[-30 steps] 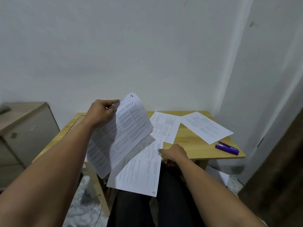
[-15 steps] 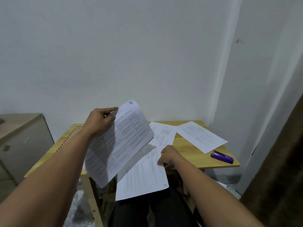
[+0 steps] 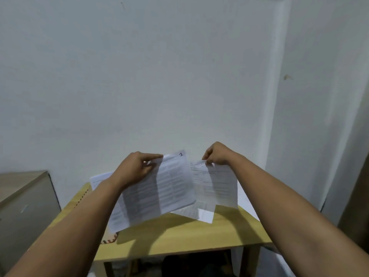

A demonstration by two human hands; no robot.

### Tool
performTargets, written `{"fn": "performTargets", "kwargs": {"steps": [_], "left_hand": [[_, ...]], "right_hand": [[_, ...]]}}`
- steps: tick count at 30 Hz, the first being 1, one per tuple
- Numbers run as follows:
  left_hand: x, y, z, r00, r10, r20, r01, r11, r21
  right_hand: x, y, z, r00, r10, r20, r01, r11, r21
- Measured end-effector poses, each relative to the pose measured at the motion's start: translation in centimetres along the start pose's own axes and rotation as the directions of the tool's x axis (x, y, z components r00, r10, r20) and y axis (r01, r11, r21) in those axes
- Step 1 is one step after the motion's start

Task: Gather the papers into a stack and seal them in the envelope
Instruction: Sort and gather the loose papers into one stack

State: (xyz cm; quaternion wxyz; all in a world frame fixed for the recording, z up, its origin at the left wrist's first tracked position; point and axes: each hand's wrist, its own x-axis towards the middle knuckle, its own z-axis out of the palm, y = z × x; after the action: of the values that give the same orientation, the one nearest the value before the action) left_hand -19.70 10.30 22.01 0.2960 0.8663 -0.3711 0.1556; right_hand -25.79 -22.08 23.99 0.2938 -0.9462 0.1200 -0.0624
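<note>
White printed papers hang above the wooden tabletop (image 3: 179, 238), held up in two separate bundles. The left hand (image 3: 137, 170) pinches the top edge of the larger bundle (image 3: 159, 188), whose uppermost sheet bears a handwritten "1" at its upper corner; this bundle droops toward the near left corner of the tabletop. The right hand (image 3: 216, 154) pinches the top edge of a second sheet (image 3: 215, 188), which hangs with its long axis roughly vertical over the middle of the tabletop. The two held bundles overlap slightly at their inner edges, the left-hand one in front. Another sheet (image 3: 99, 179) shows behind the left forearm, near the far left edge. A patterned corner low on the left, near the front edge, may be the envelope (image 3: 109, 238); it is mostly hidden. Judged from this, gathering is under way: the right-hand sheet lies just beside the left-hand bundle, so merging calls for a short inward move.
</note>
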Motion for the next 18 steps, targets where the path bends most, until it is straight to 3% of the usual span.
{"fn": "performTargets", "kwargs": {"steps": [7,13,18], "left_hand": [[2.7,1.6,1.3,0.992,0.122,0.029,-0.122,0.992,-0.012],[3.3,0.8,1.7,0.996,0.055,0.076,-0.049,0.996,-0.076],[3.3,-0.4,1.7,0.997,-0.002,0.079,0.011,0.993,-0.115]], "right_hand": [[2.7,-2.6,-1.7,0.978,-0.149,0.145,0.139,0.987,0.079],[4.2,-2.9,-1.4,0.948,-0.225,0.223,0.184,0.964,0.192],[5.0,-2.1,-1.3,0.961,-0.214,0.177,0.162,0.949,0.27]]}}
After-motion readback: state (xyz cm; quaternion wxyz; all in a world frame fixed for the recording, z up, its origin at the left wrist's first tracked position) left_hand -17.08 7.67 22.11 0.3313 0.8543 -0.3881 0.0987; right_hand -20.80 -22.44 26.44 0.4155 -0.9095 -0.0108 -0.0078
